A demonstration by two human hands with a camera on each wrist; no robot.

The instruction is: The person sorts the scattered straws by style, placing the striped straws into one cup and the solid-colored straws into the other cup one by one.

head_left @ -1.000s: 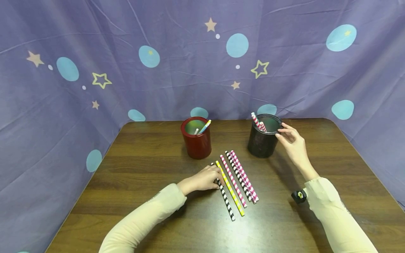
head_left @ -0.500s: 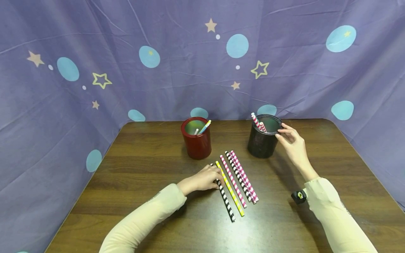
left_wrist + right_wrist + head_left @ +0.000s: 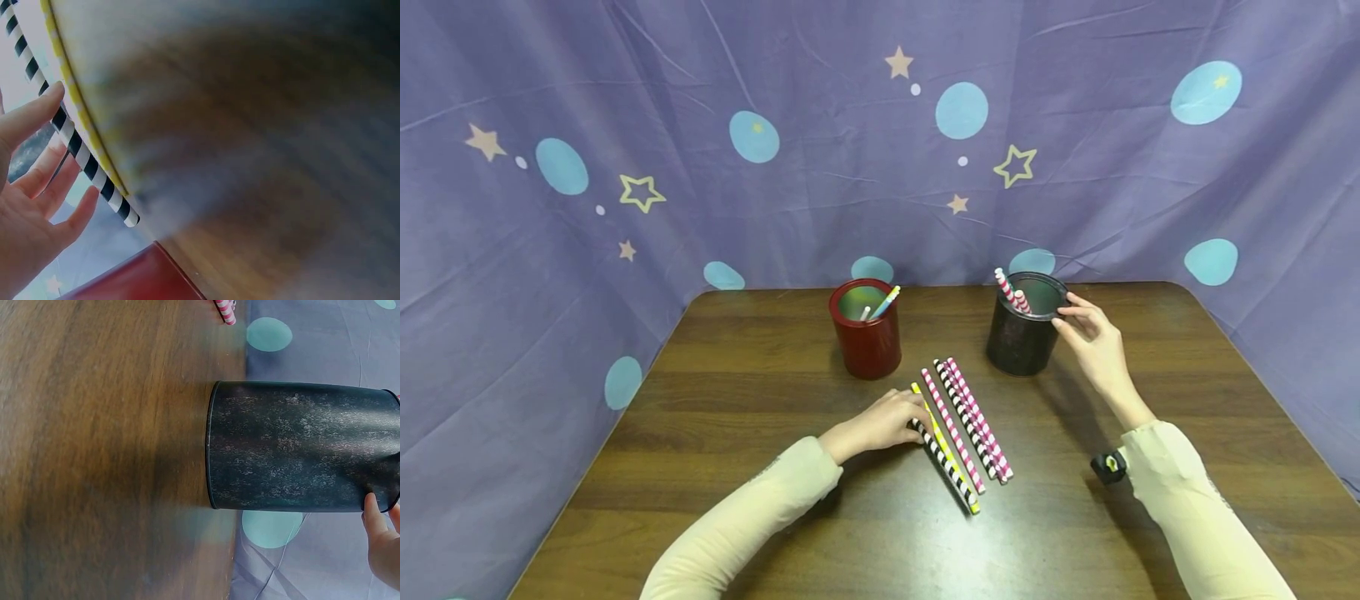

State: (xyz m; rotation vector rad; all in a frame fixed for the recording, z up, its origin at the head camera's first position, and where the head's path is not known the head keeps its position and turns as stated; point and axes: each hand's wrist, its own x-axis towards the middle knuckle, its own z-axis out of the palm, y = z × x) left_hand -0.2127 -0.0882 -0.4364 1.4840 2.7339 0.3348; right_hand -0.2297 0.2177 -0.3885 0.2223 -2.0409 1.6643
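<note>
My left hand (image 3: 887, 422) pinches a black-and-white striped paper straw (image 3: 953, 470). In the left wrist view that straw (image 3: 91, 165) runs between thumb and fingers, slanting beside a yellow-striped straw (image 3: 74, 94). Seen from the head, its near end overlaps the yellow one. To the right lie a pink-striped straw (image 3: 952, 430) and a close group of pink and black ones (image 3: 974, 417). My right hand (image 3: 1097, 343) holds the rim of a black can (image 3: 1019, 340) at its right side, thumb on the outer wall. Red-striped straws (image 3: 1006, 287) stand in this can.
A red can (image 3: 870, 343) with a couple of thin straws (image 3: 886, 302) in it stands behind the left hand. A small black object (image 3: 1108, 467) shows at the right wrist. The wooden table (image 3: 760, 350) ends at a purple curtain (image 3: 820, 208).
The black-and-white straw has come up off the table in the left hand, its near end swinging right over the yellow straw. The right hand has stayed on the black can.
</note>
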